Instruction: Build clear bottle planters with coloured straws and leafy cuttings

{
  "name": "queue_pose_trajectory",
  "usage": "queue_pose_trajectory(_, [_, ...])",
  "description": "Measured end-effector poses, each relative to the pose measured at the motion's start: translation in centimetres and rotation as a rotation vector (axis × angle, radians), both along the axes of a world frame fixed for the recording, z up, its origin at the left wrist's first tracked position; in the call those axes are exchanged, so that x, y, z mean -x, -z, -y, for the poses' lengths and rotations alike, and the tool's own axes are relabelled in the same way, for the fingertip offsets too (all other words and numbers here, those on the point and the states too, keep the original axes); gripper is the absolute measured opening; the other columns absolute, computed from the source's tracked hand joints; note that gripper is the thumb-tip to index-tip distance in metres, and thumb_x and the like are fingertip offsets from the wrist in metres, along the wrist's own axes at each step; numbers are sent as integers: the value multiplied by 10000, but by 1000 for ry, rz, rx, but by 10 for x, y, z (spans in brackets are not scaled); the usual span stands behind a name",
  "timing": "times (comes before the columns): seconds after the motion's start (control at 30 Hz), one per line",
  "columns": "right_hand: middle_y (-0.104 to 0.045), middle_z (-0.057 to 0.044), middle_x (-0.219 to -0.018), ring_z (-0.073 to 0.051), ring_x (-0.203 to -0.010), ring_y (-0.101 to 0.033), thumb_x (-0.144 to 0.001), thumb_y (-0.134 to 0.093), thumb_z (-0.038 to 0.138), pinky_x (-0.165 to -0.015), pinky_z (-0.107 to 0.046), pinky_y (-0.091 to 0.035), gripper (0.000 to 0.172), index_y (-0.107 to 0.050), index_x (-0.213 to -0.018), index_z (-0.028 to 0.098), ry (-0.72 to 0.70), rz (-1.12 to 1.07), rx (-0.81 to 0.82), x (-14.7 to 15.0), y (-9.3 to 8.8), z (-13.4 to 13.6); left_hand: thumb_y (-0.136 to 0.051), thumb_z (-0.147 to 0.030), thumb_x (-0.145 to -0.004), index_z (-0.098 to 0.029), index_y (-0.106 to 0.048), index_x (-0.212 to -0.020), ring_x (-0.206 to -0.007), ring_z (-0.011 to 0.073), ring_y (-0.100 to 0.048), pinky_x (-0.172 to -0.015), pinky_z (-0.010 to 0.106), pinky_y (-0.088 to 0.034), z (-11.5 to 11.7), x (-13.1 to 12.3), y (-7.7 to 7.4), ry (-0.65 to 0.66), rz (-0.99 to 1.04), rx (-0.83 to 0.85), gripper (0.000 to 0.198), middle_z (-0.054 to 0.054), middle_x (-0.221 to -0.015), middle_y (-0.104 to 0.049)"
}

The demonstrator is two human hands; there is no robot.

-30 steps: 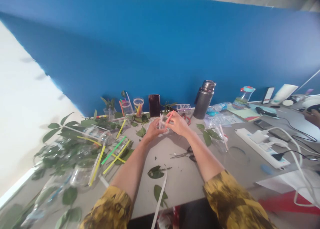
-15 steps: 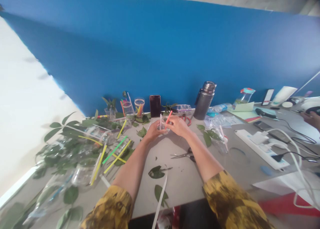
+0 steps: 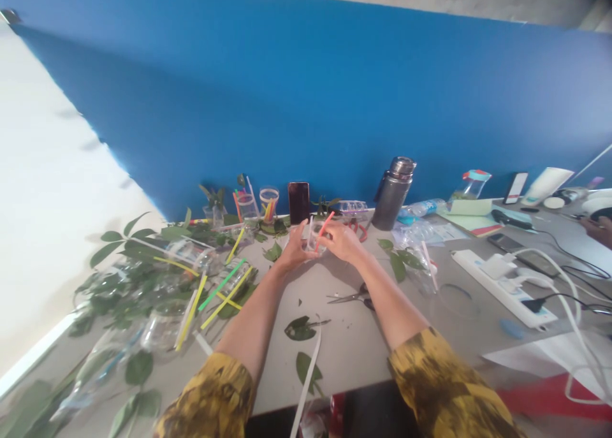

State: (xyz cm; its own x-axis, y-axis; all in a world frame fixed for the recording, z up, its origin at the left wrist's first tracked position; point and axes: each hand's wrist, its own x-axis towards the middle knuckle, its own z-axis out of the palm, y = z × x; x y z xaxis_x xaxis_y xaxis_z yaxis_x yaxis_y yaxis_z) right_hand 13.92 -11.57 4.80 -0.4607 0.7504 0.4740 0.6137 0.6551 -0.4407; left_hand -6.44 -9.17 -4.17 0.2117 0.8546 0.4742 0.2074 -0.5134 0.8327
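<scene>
Though the label on the water bottle (image 3: 421,207) is too small to read, the left hand (image 3: 295,248) half-closes around a clear plastic cup (image 3: 313,239) over the grey table (image 3: 344,355); the right hand (image 3: 342,241) pinches a pink straw (image 3: 326,229) at the cup's rim.

Steel thermos (image 3: 393,194), dark phone (image 3: 299,203) before blue panel (image 3: 306,94); scissors (image 3: 351,298) on tabletop (image 3: 354,361).

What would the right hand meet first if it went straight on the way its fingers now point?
The clear plastic cup comes first: the right hand seems to be touching it, though depth is hard to judge from this view.
</scene>
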Motion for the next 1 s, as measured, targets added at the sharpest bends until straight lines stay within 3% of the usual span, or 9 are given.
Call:
queue_pose_trajectory(0.13, [-739, -73, -1036, -200, -923, -665, -983, -661, 306, -784, -272, -431, 161, -738, -911, 184, 98, -1, -14, -1, 2, -3, -956, -329, -565, -300, -274, -1634, -1450, 396, -446, -1140, 538, -460, 0, 0, 5, -24, -102, 1, 1268, 182, -1647, -311])
queue_pose_trajectory(0.27, [-753, -77, -1020, -211, -933, -670, -993, -648, 327, -760, -276, -420, 188, -733, -899, 188, 171, 36, -14, -2, 3, -4, -936, -301, -570, -267, -380, -1564, -1388, 380, -508, -1144, 527, -438, 8, -2, 2, -118, -149, 20, 1139, 173, -1556, -436])
queue_pose_trajectory(0.43, [-756, -74, -1028, -215, -946, -675, -995, -651, 356, -741, -273, -421, 183, -745, -941, 209, 173, 89, -21, 4, 1, 2, -742, -185, -685, -217, -631, -1161, -1116, 264, -647, -968, 420, -531, 18, 0, -11, -271, -60, 47, 490, 94, -1166, -668])
queue_pose_trajectory(0.6, [-764, -73, -1071, -217, -987, -679, -990, -663, 398, -748, -267, -431, 190, -765, -1009, 239, 199, 191, -25, 14, 2, 9, -649, -202, -739, -191, -644, -776, -759, 191, -665, -735, 315, -531, 30, 2, -27, -262, -94, 98, 40, 28, -785, -698])
queue_pose_trajectory(0.87, [-765, -64, -1097, -223, -967, -700, -990, -658, 439, -692, -273, -409, 208, -754, -1004, 254, 207, 245, 6, 16, 1, 11, -662, -220, -736, -159, -678, -716, -685, 162, -590, -685, 287, -460, 36, -8, -32, -267, -215, 79, 67, 11, -706, -670])
queue_pose_trajectory(1.0, [-728, -72, -1172, -234, -977, -697, -984, -659, 340, -699, -280, -410, 122, -720, -1038, 249, 180, 293, 10, 13, 0, 12, -612, -203, -753, -158, -674, -690, -676, 160, -570, -688, 292, -443, 36, -4, -31, -273, -268, 75, 99, 8, -692, -654])
